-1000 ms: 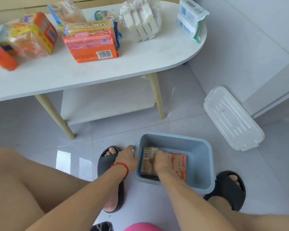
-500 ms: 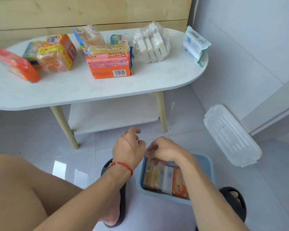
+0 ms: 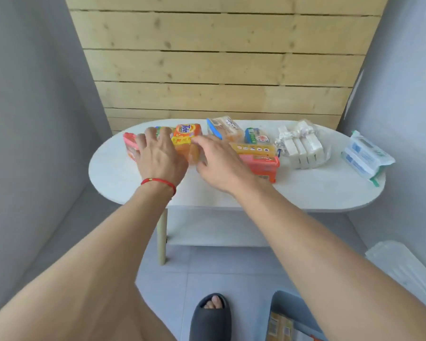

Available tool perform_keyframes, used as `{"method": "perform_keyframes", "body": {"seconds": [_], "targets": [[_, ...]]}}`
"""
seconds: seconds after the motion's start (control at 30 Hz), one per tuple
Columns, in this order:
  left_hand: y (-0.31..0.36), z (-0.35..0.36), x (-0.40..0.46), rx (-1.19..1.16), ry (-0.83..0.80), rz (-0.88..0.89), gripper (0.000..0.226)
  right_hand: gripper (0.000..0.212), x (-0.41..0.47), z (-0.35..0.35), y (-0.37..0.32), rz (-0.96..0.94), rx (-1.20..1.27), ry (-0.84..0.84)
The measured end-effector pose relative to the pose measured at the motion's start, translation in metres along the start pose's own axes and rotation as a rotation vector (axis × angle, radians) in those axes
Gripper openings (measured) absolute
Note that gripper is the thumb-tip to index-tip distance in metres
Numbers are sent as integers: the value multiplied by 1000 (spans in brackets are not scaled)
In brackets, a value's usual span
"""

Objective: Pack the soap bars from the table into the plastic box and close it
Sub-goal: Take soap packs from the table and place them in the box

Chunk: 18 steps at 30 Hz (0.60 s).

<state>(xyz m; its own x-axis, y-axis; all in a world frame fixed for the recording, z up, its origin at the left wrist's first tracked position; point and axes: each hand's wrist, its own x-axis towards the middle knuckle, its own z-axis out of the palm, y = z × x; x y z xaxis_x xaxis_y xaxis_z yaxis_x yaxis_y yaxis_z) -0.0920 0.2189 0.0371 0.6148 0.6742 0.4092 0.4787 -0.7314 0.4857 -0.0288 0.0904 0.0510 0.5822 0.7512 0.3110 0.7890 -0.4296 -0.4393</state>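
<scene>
Several wrapped soap packs lie on the white oval table (image 3: pixel 305 193). My left hand (image 3: pixel 158 156) and my right hand (image 3: pixel 219 163) flank the orange Tide soap pack (image 3: pixel 186 136), fingers spread; no firm grip shows. A pink pack (image 3: pixel 129 143) lies partly under my left hand. Further right are a blue-edged pack (image 3: pixel 224 129), a green-label pack (image 3: pixel 256 137), an orange and yellow stack (image 3: pixel 258 158), white bars in a clear bag (image 3: pixel 301 146) and a blue-white pack (image 3: pixel 365 156). The blue plastic box (image 3: pixel 280 306) stands on the floor at the bottom edge with soap packs (image 3: pixel 278 326) inside.
The box's clear lid (image 3: pixel 403 269) lies on the floor at the right. My foot in a dark slipper (image 3: pixel 210 318) rests beside the box. A wooden slat wall stands behind the table, grey walls on both sides. A lower shelf sits under the tabletop.
Both hands have left the box on the floor and risen to the table, now around the Tide pack. The view has tilted up with them.
</scene>
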Motion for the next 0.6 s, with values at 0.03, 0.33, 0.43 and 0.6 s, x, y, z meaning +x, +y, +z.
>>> {"method": "perform_keyframes", "body": {"seconds": [0.03, 0.33, 0.43, 0.6], "targets": [[-11, 4, 3, -11, -31, -15, 54, 59, 16, 10, -2, 0, -50, -46], [-47, 5, 12, -47, 74, -212, 34, 57, 60, 45, -2, 21, -303, -228], [-48, -1, 12, -122, 15, -422, 48, 51, 48, 35, -2, 26, -247, -137], [-43, -20, 10, -594, -156, -759, 70, 27, 29, -10, 44, 367, -248, 308]]}}
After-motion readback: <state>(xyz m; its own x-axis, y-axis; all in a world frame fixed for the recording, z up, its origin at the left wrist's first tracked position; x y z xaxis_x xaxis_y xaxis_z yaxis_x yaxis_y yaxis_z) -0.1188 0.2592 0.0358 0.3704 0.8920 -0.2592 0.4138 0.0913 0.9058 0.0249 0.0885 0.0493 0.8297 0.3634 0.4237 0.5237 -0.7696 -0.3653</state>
